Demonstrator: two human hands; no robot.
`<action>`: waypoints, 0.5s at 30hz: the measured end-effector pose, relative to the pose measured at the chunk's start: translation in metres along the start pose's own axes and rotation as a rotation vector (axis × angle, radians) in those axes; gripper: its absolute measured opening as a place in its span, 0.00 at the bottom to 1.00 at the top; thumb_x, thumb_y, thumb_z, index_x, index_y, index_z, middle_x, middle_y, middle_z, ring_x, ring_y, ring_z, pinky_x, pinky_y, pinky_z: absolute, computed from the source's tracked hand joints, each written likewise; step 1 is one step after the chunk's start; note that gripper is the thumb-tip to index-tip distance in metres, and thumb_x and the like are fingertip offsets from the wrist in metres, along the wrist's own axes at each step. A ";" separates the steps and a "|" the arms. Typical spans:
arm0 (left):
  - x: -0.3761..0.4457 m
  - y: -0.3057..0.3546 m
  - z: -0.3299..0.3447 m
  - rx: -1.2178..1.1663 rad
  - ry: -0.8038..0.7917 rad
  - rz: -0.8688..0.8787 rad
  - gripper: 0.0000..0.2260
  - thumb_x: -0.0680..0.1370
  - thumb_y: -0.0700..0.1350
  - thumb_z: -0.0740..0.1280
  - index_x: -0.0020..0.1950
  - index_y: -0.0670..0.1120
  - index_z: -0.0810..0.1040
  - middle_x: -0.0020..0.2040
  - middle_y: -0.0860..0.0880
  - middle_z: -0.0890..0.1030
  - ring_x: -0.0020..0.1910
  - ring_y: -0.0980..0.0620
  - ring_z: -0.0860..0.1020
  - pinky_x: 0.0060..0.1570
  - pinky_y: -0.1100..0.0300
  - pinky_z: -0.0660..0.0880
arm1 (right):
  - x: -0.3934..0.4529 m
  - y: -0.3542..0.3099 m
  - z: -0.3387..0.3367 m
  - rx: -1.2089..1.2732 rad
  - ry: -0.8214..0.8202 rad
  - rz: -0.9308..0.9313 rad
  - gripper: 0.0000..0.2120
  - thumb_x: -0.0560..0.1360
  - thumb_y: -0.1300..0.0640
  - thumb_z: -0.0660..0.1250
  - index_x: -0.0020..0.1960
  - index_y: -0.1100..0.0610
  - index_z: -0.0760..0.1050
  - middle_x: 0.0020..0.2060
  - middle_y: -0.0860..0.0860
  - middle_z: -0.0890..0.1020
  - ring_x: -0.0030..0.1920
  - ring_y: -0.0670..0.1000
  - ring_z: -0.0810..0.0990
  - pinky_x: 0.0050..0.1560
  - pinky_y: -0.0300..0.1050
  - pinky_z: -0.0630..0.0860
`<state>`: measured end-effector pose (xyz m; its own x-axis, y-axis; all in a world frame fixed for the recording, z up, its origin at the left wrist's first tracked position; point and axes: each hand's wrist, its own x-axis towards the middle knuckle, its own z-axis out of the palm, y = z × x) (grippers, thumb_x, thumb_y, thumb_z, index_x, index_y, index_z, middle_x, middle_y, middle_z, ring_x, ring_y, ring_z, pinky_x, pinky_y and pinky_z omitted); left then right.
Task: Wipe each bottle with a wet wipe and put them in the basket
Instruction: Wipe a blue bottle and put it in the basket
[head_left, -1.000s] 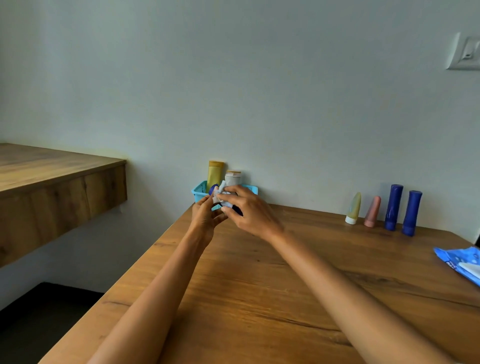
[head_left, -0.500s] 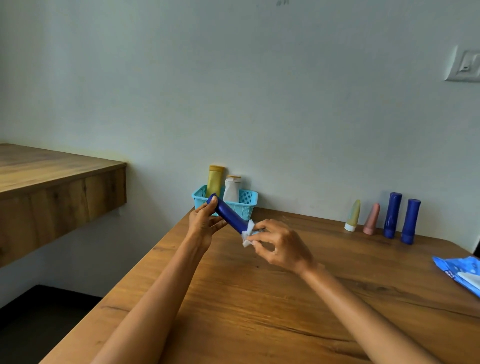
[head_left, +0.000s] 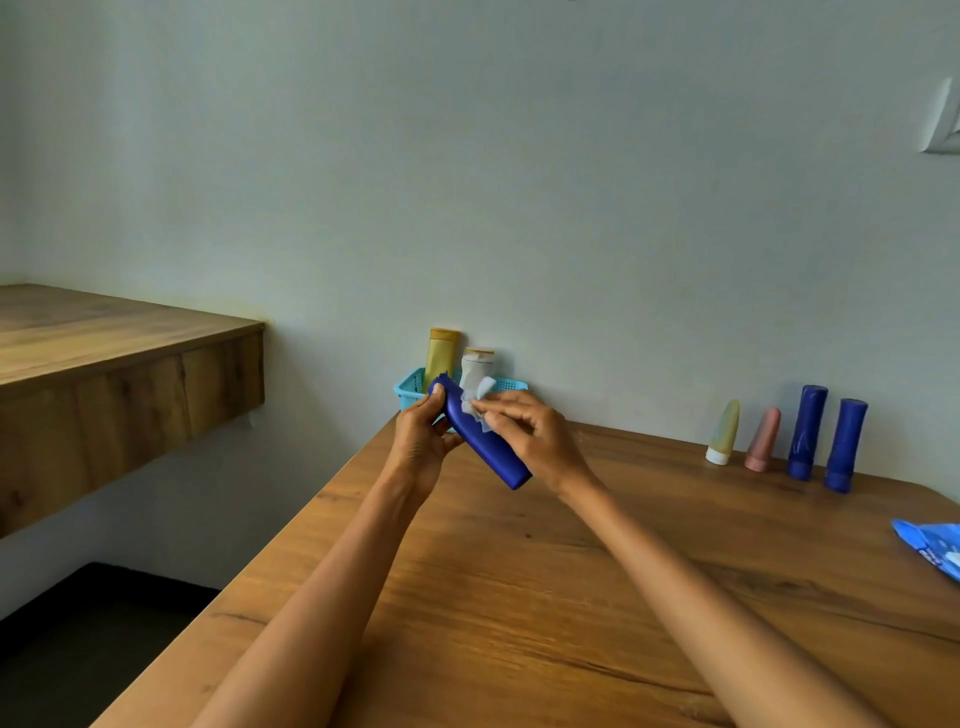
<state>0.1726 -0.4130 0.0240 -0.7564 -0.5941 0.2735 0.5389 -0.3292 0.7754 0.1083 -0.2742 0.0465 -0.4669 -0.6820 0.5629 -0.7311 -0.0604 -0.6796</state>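
Bottles come first, and the one in work is a dark blue plastic tube bottle (head_left: 480, 441), held slanted in the air just in front of the turquoise plastic mesh basket (head_left: 410, 391). My left hand (head_left: 422, 441) grips its upper end, fingers curled round it near the basket. My right hand (head_left: 524, 434) pinches a crumpled white wet wipe (head_left: 478, 399) against the bottle's upper side, so both hands are closed on something.

Inside the basket stand a tall yellow bottle (head_left: 441, 356) and a short white bottle with a tan cap (head_left: 477, 366). Well to the right of the basket, along the wall, wait a pale green tube (head_left: 723, 432), a pink tube (head_left: 762, 439) and two upright dark blue bottles (head_left: 806, 431) (head_left: 845, 446). Farther right of the basket still, at the edge of the wooden table (head_left: 571, 597), lies the blue wipes packet (head_left: 932, 551).

To wipe well, I judge I should draw the wipe along the full length toward the free lower end, turning the bottle a little with my left fingers between strokes so no side is missed. The end under my left fingers needs a pass too, which calls for shifting my hold. A wet surface may slip, so I keep a firm hold before setting it upright in the basket.
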 end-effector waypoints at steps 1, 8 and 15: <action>0.000 -0.001 -0.001 -0.015 0.027 -0.009 0.08 0.80 0.46 0.61 0.53 0.43 0.76 0.43 0.47 0.83 0.39 0.52 0.82 0.36 0.59 0.80 | -0.006 0.005 -0.001 0.015 0.015 0.004 0.13 0.77 0.57 0.64 0.60 0.55 0.78 0.58 0.47 0.77 0.56 0.43 0.75 0.49 0.31 0.74; 0.002 -0.003 -0.005 -0.066 0.100 -0.027 0.09 0.80 0.46 0.62 0.55 0.43 0.74 0.45 0.45 0.80 0.41 0.50 0.83 0.36 0.58 0.80 | -0.037 0.024 -0.015 0.282 0.117 0.144 0.10 0.76 0.61 0.65 0.50 0.49 0.82 0.49 0.44 0.83 0.52 0.40 0.78 0.47 0.33 0.76; 0.005 -0.005 -0.005 -0.006 0.136 0.089 0.06 0.79 0.43 0.63 0.54 0.44 0.75 0.48 0.45 0.80 0.49 0.48 0.80 0.39 0.56 0.81 | -0.045 0.024 -0.005 0.891 0.344 0.603 0.09 0.74 0.64 0.66 0.51 0.55 0.80 0.51 0.57 0.82 0.52 0.55 0.81 0.45 0.45 0.79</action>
<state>0.1679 -0.4173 0.0185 -0.6483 -0.7152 0.2612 0.6041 -0.2744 0.7482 0.1098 -0.2413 0.0067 -0.8365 -0.5468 0.0359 0.2110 -0.3819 -0.8998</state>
